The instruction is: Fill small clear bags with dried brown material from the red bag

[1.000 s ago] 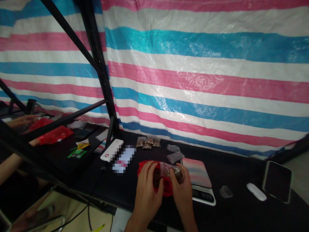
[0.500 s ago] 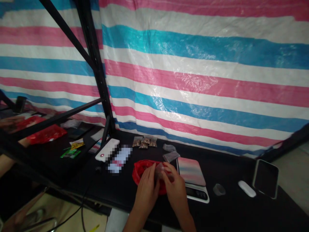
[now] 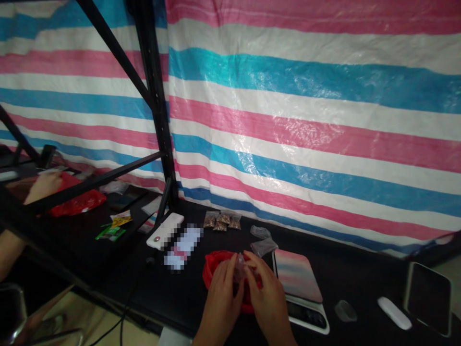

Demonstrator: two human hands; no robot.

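Observation:
Between both hands' fingertips is a small clear plastic bag (image 3: 239, 270), above the mouth of a red plastic bag (image 3: 213, 260). My left hand (image 3: 222, 290) pinches it from the left, and my right hand (image 3: 265, 290) from the right. The red bag's contents are mostly hidden behind my hands. Just right of my right hand stands a white digital scale (image 3: 300, 278) with a pinkish, shiny top plate. Behind it lie flat clear bags (image 3: 264, 247). Farther back, several small packets of brown bits (image 3: 222, 222) sit together.
On the left are a white power bank (image 3: 166, 230) and a blurred-out card (image 3: 183, 247). A clear scrap (image 3: 345, 311), a white oblong device (image 3: 394, 313) and a phone-like slab (image 3: 428, 298) lie right. Beyond the black frame (image 3: 158, 105), another person's hand (image 3: 45, 185) touches red plastic.
The view has shifted, so things appear farther right and lower. My fingers have adjusted slightly on the small clear bag. The other person's hand has moved over the red plastic.

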